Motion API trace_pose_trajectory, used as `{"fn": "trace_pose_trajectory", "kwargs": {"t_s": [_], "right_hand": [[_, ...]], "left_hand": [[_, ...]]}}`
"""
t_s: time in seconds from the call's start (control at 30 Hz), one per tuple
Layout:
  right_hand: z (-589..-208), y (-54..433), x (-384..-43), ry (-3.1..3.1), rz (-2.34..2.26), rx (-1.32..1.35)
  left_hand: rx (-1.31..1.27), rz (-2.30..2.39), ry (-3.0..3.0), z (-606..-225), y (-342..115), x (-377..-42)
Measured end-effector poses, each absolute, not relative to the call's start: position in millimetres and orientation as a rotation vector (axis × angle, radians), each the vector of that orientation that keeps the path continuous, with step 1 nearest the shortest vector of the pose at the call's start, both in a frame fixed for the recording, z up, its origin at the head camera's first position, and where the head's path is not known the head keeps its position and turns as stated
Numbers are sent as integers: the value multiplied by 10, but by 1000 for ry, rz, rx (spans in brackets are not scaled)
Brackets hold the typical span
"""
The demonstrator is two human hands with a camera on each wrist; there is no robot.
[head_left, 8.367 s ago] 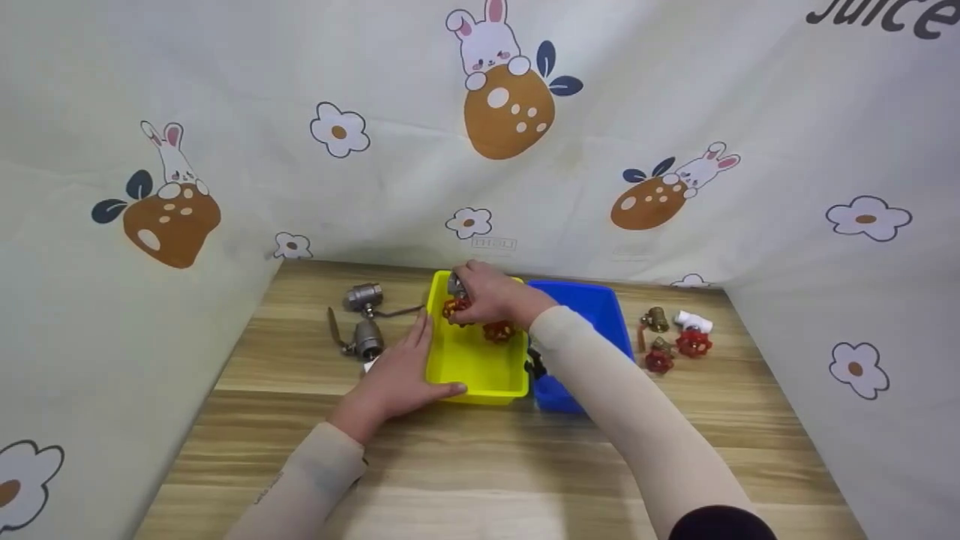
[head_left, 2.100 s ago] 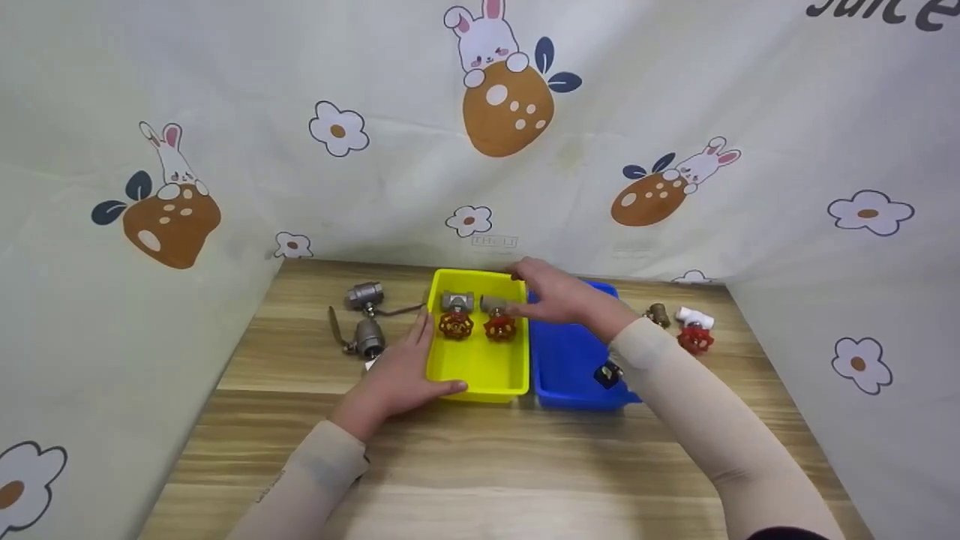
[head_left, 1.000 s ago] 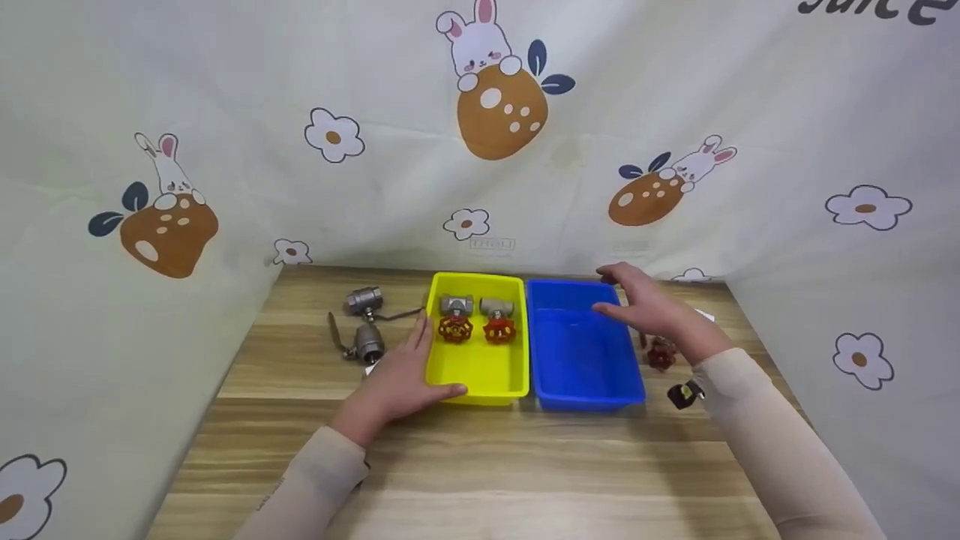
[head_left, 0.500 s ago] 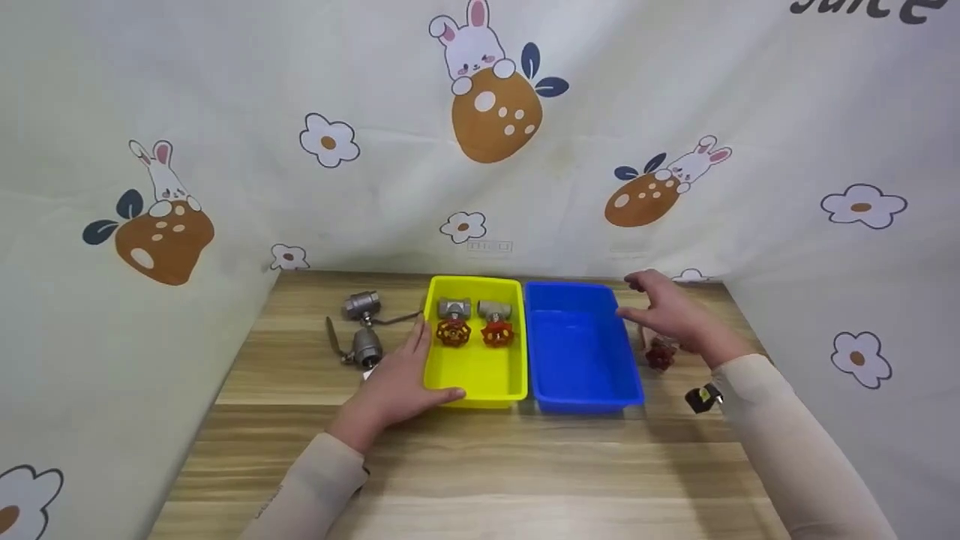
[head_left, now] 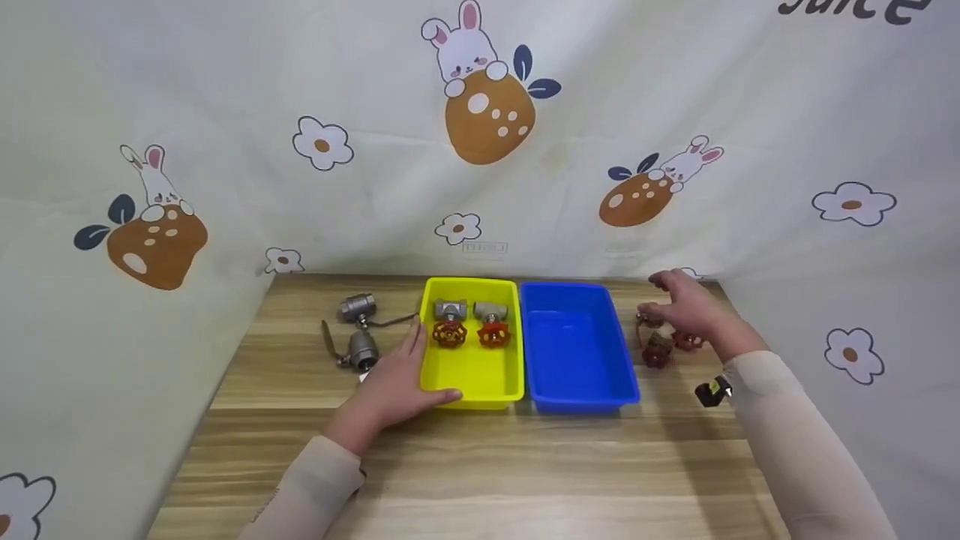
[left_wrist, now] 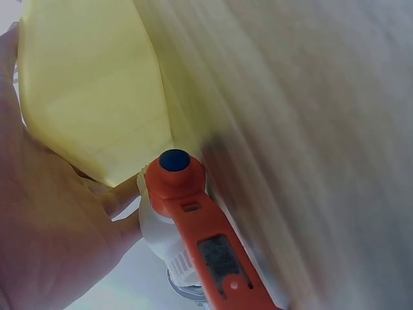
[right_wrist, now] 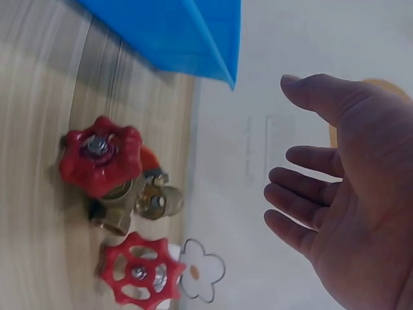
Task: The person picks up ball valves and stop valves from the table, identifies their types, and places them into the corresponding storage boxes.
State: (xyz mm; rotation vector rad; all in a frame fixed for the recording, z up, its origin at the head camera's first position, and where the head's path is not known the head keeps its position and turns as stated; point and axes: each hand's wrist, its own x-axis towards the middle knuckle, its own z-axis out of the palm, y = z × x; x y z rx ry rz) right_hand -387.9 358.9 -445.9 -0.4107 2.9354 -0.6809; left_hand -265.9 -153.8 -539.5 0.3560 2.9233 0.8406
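My left hand [head_left: 394, 382] rests against the yellow bin [head_left: 472, 401], fingers along its left side and thumb at the front rim. Inside the bin lie two gate valves with red handwheels, one on the left [head_left: 450, 334] and one on the right [head_left: 493, 334]. Close by my left hand in the left wrist view is a white plastic valve with an orange lever [left_wrist: 216, 248]. My right hand [head_left: 694, 311] hovers, fingers loosely bent and holding nothing, over a brass valve with a red handwheel [right_wrist: 103, 158], a small brass valve [right_wrist: 158, 199] and another red-wheeled valve [right_wrist: 142, 270].
A blue bin [head_left: 581, 401] stands beside the yellow one, with nothing visible inside. Left of the yellow bin lie two metal ball valves with long levers, an upper one [head_left: 358, 307] and a lower one [head_left: 363, 351]. A printed cloth [head_left: 360, 202] closes off the table's back.
Earlier my right hand put a gate valve into the yellow bin and let go. It has since moved right, past the blue bin, to the valves there. My left hand stays at the yellow bin.
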Motion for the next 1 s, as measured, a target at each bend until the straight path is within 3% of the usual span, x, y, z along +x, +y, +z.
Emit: {"fn": "trace_pose_trajectory", "kwargs": {"t_s": [0.47,1.0], "right_hand": [[-4675,4138,-4062,2930,-586,-224],[-4837,4385,-4152,2727,-544,-126]], "left_hand": [[362,826,2918,-5405,-1545,-2665],[365,830,2915,-5405,-1546,-2670]]}}
